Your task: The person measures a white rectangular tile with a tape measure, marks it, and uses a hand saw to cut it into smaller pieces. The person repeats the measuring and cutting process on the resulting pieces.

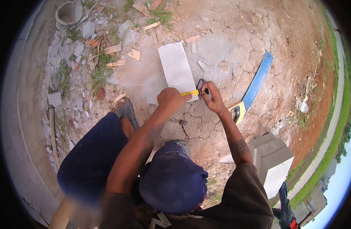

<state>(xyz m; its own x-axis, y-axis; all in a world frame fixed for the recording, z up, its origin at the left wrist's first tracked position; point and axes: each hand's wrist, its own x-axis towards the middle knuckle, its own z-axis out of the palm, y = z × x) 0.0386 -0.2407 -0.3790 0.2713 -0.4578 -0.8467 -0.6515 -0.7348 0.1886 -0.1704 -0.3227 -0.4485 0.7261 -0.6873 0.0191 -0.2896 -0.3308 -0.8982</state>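
A pale, flat-faced rectangular block [178, 65] lies lengthwise on the dirt in front of me. Across its near end stretches the yellow blade of a tape measure [189, 92]. My left hand [171, 97] is closed at the blade's left end, knuckles up, over the block's near left corner. Beside the block's right edge, my right hand [212, 99] pinches the dark end of the tape measure, where a black loop shows. Some of the fingertips on both hands are hidden. A handsaw [258, 79] with a blue blade and yellow handle rests to the right.
Behind my right forearm stand grey blocks [272, 158]. Broken block pieces, wood scraps [113, 49] and grass litter the left side, with a bucket [68, 13] at the far left. A sandalled foot [126, 114] is planted left of my arms. Cracked dirt surrounds the block.
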